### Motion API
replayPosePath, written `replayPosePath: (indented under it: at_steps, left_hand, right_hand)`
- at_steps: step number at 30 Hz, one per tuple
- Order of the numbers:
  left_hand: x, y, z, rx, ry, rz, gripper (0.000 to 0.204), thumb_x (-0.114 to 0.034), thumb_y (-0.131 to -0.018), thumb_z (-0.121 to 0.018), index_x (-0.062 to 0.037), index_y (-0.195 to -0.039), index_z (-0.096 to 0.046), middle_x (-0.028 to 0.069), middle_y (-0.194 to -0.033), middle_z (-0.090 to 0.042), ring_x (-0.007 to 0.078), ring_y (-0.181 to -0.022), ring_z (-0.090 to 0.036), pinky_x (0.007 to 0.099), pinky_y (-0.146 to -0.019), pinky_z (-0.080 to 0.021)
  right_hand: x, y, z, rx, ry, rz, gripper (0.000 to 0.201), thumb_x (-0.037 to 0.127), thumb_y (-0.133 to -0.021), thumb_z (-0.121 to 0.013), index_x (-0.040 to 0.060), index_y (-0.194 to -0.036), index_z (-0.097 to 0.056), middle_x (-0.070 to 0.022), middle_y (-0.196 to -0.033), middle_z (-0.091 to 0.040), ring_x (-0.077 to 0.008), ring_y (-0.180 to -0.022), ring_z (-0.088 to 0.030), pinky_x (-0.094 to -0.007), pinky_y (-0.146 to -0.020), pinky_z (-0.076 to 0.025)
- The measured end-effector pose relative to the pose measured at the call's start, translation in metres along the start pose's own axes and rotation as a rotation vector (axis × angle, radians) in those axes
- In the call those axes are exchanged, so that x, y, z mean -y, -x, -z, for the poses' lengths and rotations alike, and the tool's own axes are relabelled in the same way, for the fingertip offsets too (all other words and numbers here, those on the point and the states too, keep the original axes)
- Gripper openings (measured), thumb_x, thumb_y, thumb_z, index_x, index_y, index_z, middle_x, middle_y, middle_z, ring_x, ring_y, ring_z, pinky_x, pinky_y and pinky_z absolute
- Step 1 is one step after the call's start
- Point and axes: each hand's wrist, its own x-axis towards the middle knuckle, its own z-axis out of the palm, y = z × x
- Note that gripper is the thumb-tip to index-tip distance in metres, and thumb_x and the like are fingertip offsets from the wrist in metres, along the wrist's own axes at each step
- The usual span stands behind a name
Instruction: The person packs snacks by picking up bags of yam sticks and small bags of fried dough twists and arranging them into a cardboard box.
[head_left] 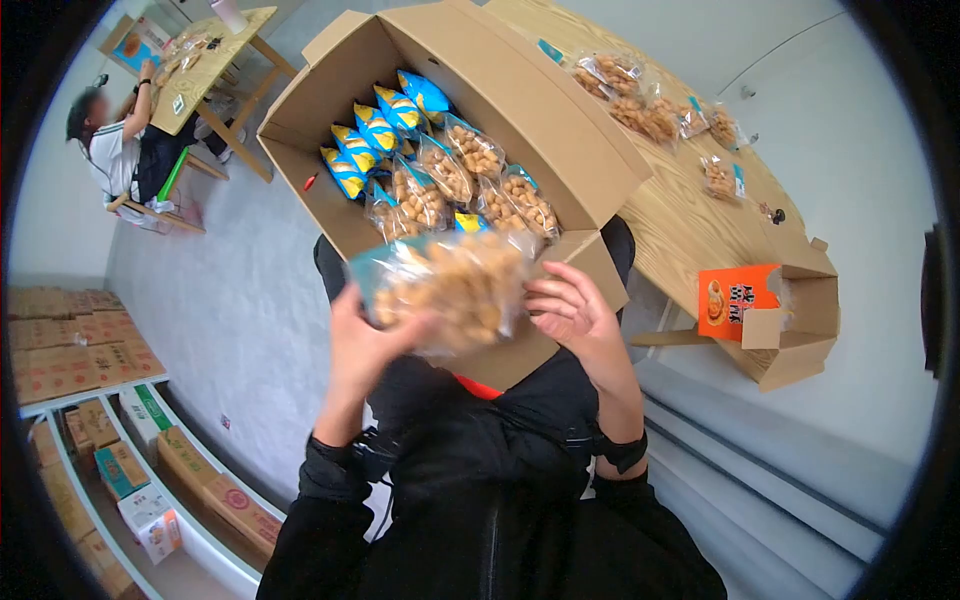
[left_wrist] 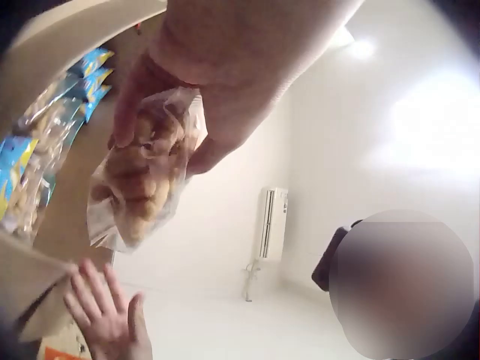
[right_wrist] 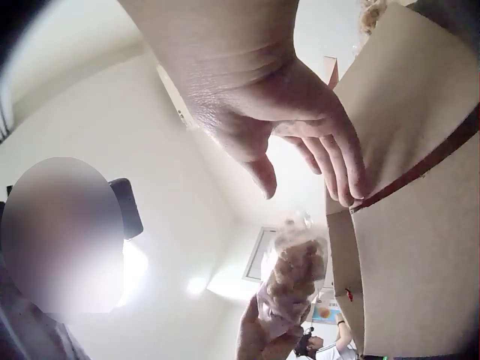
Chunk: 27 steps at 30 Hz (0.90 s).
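Observation:
My left hand (head_left: 362,345) grips one end of a clear bag of round brown snacks (head_left: 455,290), thumb and fingers on either side of it. The bag, with a teal label at its left end, is held over the near side of a large open cardboard box (head_left: 540,100). At the bag's right end is my right hand (head_left: 582,318), fingers loosely extended and holding nothing; the right wrist view shows a gap between that hand (right_wrist: 300,112) and the bag (right_wrist: 292,274). Inside the box stand blue-and-yellow snack packets (head_left: 376,130) and several similar clear snack bags (head_left: 445,170).
On the wooden table (head_left: 660,215) at right lie more snack bags (head_left: 640,105) and an opened orange-printed carton (head_left: 738,300). Lower left, a shelf (head_left: 215,550) holds cartons. Another person (head_left: 118,150) sits at a far table (head_left: 225,50).

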Motion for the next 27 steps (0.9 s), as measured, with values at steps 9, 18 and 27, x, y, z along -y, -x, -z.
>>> replayPosePath:
  at_steps: [9, 18, 27]
  left_hand:
    - [-0.002, -0.105, 0.069, -0.437, -0.194, -0.146, 0.052, -0.025, -0.066, -0.059, -0.0004, -0.104, -0.033, 0.0159, -0.083, -0.052, 0.0207, -0.051, -0.053, 0.0252, -0.027, -0.039]
    - [0.017, -0.164, 0.035, -0.437, -0.855, -0.119, 0.053, -0.017, -0.065, -0.057, -0.0029, -0.105, -0.024, 0.0255, -0.094, -0.044, 0.0362, -0.070, -0.053, 0.0355, -0.038, -0.047]
    - [0.038, -0.197, 0.037, -0.217, -0.916, 0.031, 0.051, -0.015, -0.069, -0.051, -0.0005, -0.107, -0.019, 0.0282, -0.087, -0.049, 0.0403, -0.073, -0.052, 0.0414, -0.050, -0.046]
  right_hand:
    - [-0.018, 0.008, 0.013, -0.067, 0.027, -0.050, 0.025, 0.012, -0.078, -0.046, -0.0019, -0.099, -0.043, -0.0100, -0.084, -0.055, -0.0133, -0.076, -0.052, -0.0233, -0.069, -0.040]
    - [-0.031, 0.023, 0.003, -0.101, 0.166, -0.035, 0.021, 0.011, -0.077, -0.047, -0.0005, -0.094, -0.047, -0.0075, -0.081, -0.056, -0.0110, -0.077, -0.052, -0.0219, -0.069, -0.039]
    - [-0.029, 0.025, -0.017, -0.082, 0.381, 0.003, 0.017, 0.008, -0.074, -0.051, 0.0001, -0.090, -0.050, -0.0075, -0.081, -0.055, -0.0144, -0.079, -0.053, -0.0245, -0.071, -0.040]
